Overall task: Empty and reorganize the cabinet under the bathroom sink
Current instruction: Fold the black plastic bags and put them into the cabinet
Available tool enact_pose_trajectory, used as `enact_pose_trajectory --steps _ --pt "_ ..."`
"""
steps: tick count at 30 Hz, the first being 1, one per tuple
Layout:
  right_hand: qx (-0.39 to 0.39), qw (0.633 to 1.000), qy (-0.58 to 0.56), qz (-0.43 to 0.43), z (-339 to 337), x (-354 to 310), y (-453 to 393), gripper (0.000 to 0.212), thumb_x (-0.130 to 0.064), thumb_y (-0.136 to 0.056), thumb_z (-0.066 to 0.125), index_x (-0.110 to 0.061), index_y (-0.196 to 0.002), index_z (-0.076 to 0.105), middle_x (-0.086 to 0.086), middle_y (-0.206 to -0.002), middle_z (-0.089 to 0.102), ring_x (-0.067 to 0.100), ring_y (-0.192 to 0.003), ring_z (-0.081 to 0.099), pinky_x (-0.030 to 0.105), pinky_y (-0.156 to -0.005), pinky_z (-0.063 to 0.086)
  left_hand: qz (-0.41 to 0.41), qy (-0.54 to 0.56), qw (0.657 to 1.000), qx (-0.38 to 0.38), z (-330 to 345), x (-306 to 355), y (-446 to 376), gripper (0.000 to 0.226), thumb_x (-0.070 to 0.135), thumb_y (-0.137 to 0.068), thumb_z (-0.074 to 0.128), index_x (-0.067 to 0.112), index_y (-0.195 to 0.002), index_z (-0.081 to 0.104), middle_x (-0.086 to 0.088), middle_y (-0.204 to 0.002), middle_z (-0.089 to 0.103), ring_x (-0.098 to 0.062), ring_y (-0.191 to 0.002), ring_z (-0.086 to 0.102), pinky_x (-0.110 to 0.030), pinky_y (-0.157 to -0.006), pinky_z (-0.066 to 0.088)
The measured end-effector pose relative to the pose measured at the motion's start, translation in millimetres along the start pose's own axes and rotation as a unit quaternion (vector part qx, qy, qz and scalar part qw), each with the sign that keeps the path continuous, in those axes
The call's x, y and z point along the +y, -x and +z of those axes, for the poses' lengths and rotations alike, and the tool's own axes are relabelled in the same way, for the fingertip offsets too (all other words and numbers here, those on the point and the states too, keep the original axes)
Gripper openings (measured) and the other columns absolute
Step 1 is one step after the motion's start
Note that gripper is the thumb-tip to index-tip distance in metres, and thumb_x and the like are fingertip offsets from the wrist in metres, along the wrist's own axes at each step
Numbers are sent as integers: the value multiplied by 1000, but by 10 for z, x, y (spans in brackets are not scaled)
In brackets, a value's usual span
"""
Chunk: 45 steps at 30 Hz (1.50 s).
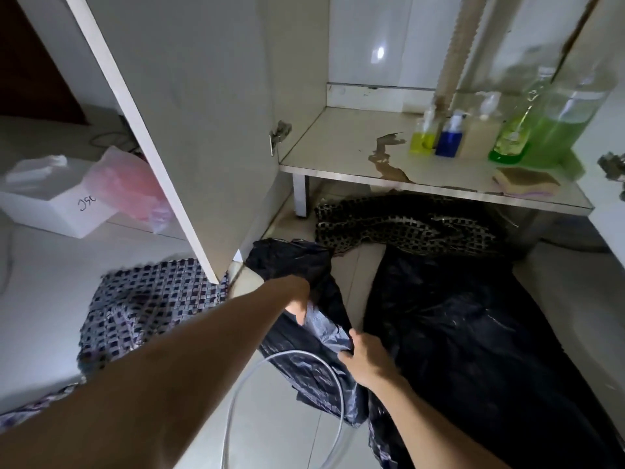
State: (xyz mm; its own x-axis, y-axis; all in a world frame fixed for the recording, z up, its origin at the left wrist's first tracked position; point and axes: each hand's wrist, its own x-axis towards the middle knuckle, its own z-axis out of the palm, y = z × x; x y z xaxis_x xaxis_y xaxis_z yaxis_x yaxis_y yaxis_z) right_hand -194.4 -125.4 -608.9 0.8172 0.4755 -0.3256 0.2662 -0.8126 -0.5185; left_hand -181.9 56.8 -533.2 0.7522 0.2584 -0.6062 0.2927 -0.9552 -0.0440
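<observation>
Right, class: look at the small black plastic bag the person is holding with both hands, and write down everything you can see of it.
The small black plastic bag is thin, glossy and crumpled, greyish where light hits it. It stretches from near the open cabinet door down over the pale tiled floor. The left hand grips its upper part, fingers hidden in the folds; the right hand pinches its right edge. A larger black bag lies beside it and a clear tube crosses it.

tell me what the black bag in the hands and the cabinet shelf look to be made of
Black bag: thin glossy plastic film, judging by its crinkles and grey sheen.
Cabinet shelf: probably laminated board, smooth and off-white, with the surface layer peeled away in a brown patch.
</observation>
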Motion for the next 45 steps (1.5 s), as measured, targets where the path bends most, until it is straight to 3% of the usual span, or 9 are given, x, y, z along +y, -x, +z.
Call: enact_pose_trajectory --steps 7,10,12,17,22,29,36,40,45 --pt "72 992 -105 -24 -99 -232 -166 38 -16 -88 61 -6 -125 58 10 -119 64 23 -111 60 20 -90 41 54 35 989 132 29 -289 -49 28 16 -89 56 8 -115 62 -12 -122 63 -31 -111 60 -37 -87 49" --pt "114 985 -122 -30 -155 -269 -201 11 -21 -82 69 -14 -83 59 -1 -73 59 18 -73 55 19 -58 36 90 37 982 163 -236 -386 94 28 19 -92 52 8 -117 60 -11 -123 61 -30 -114 56 -33 -82 43" --pt "137 983 -119 -41 -177 -263 -216 39 -21 -81 71 -22 -59 39 -9 -54 43 16 -58 44 16 -50 33 109 46 976 182 -323 -450 130 29 27 -93 54 11 -116 60 -9 -122 61 -28 -111 57 -33 -80 43" --pt "154 980 -97 -84 -285 -277 -221 45 -23 -81 72 -17 -49 41 -6 -45 34 7 -41 35 16 -46 28 132 63 950 277 -389 -504 218 25 33 -95 53 18 -111 65 -4 -116 64 -23 -107 59 -31 -79 42" --pt "160 969 -157 -107 -497 -266 -215 34 -21 -94 56 -9 -62 59 -1 -54 49 3 -51 44 30 -56 36 132 111 928 331 -491 -556 227 31 44 -96 47 28 -113 67 4 -111 69 -19 -103 62 -33 -88 49" --pt "176 961 -205 -64 -615 -309 -129 41 -24 -98 47 3 -128 55 15 -131 58 25 -125 52 17 -98 34 222 73 868 439 -786 -149 439 35 40 -99 42 14 -101 65 -7 -89 62 -23 -83 58 -37 -78 50" --pt "316 915 -150 -201 -1103 -619 -48 17 -27 -89 62 -18 -76 55 -3 -70 55 6 -63 52 19 -61 38 253 161 817 493 -1162 -12 647 31 42 -95 49 16 -85 63 0 -67 58 -21 -62 55 -32 -62 50" --pt "336 892 -247 -174 -1563 -750 64 15 -11 -94 55 -8 -82 64 -1 -65 57 -3 -55 53 11 -54 39 296 232 814 443 -1359 -95 891 30 46 -85 63 24 -106 68 -1 -94 67 -15 -85 60 -28 -77 46" --pt "281 868 -387 -133 -2471 -829 337 24 -13 -97 49 -6 -115 62 -1 -89 61 9 -69 54 -1 -50 36 267 330 839 340 -1385 -378 1122 94 35 -71 82 32 -148 27 6 -152 31 -14 -134 34 -28 -108 26"
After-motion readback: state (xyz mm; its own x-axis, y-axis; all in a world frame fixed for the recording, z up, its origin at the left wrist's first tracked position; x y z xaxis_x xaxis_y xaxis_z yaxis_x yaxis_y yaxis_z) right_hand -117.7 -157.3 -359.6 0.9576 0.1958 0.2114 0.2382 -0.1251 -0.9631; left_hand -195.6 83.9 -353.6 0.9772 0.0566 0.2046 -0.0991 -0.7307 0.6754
